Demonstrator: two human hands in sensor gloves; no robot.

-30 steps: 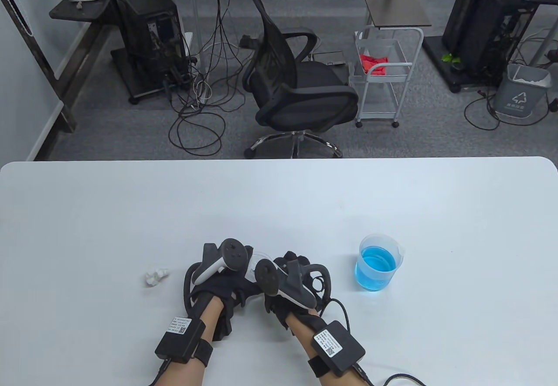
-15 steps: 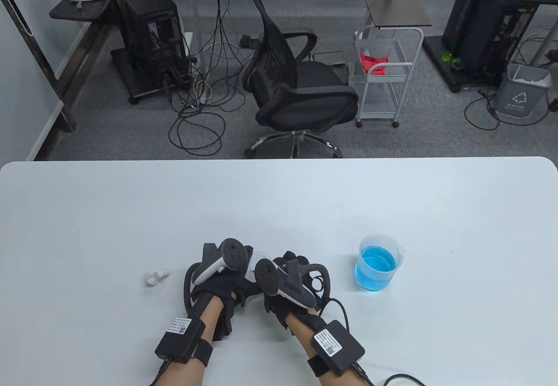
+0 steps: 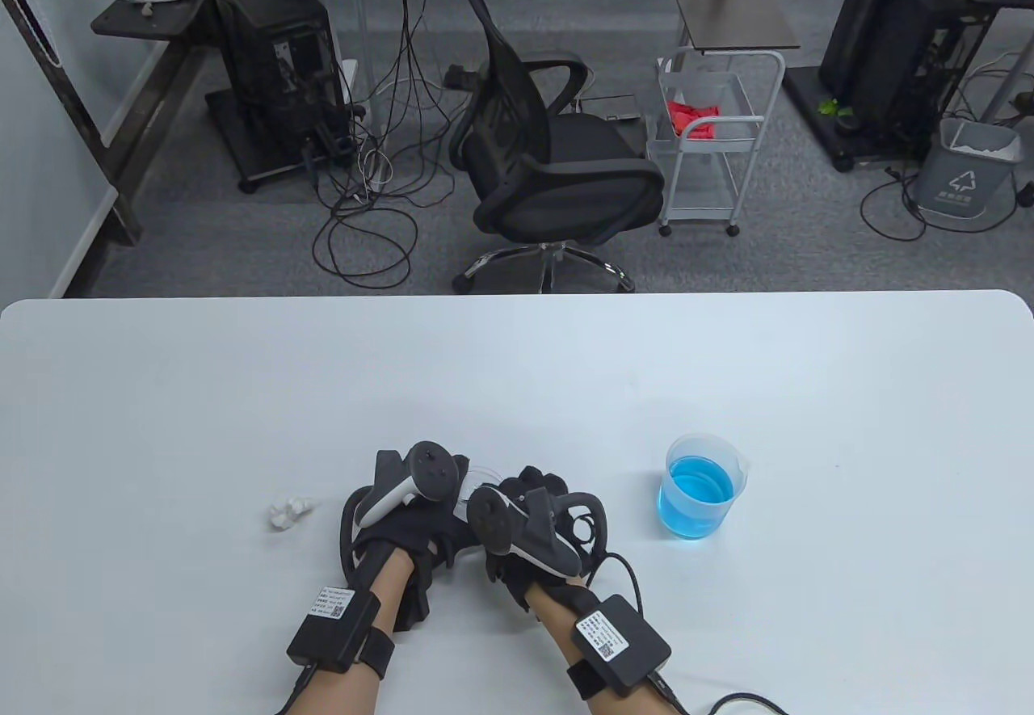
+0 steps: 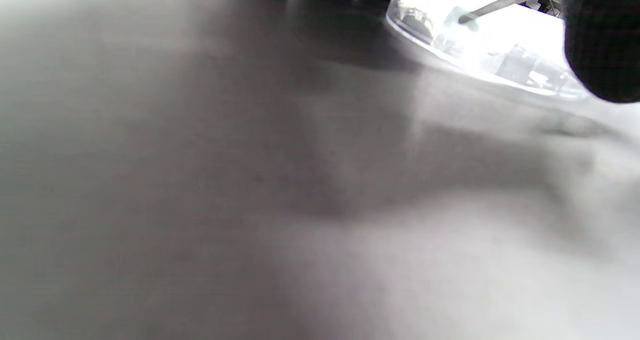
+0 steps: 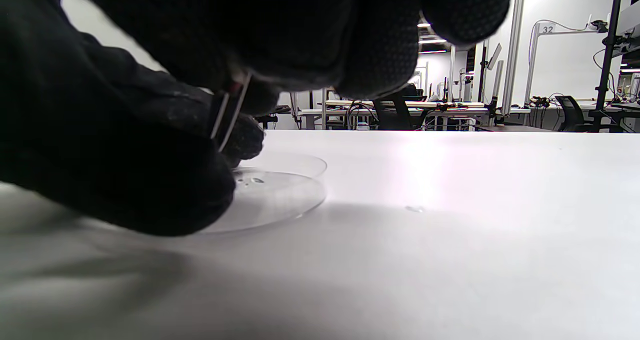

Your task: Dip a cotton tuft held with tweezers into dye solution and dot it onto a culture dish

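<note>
A clear culture dish [image 3: 482, 476] lies on the white table between my hands, mostly hidden by them. In the left wrist view the culture dish [image 4: 480, 55] has my left hand's fingertips [image 4: 600, 45] at its rim. My left hand [image 3: 420, 505] steadies it. My right hand [image 3: 525, 497] pinches thin metal tweezers [image 5: 227, 113], tips down over the dish [image 5: 280, 190]. The tweezers' tip holds a pale cotton tuft [image 4: 456, 16] inside the dish. Small droplets [image 5: 250, 181] sit on the dish. A beaker of blue dye [image 3: 699, 489] stands to the right.
A small white cotton wad [image 3: 287, 511] lies on the table left of my left hand. A tiny droplet [image 5: 415, 209] sits on the table beside the dish. An office chair [image 3: 549, 157] and a cart stand beyond the table's far edge.
My right hand and wrist have shifted slightly left, toward the left hand, over the dish. The left hand, beaker and cotton wad have not moved.
</note>
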